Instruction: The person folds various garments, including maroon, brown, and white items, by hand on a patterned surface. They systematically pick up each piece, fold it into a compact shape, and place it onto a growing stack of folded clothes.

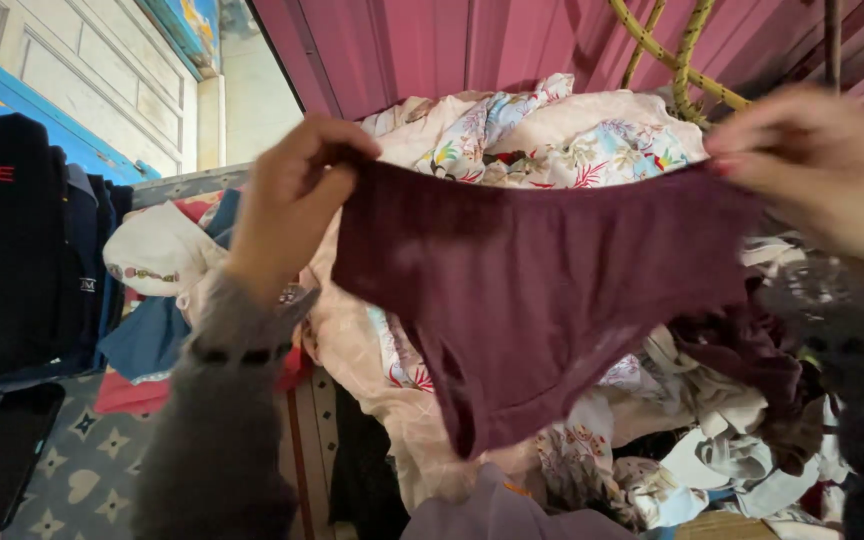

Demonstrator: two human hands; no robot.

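Maroon underwear [532, 290] between both hands

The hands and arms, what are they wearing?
Both arms wear grey knitted sleeves. The left sleeve has a dark band near the wrist. The left hand is bare. The right hand is blurred, with what looks like red polish on a fingertip.

I log a plain maroon undergarment [532, 300] mid-frame; behind it a cream floral-print cloth [552, 135]; black garment [2, 250] at left; magenta wall [432, 45] on top.
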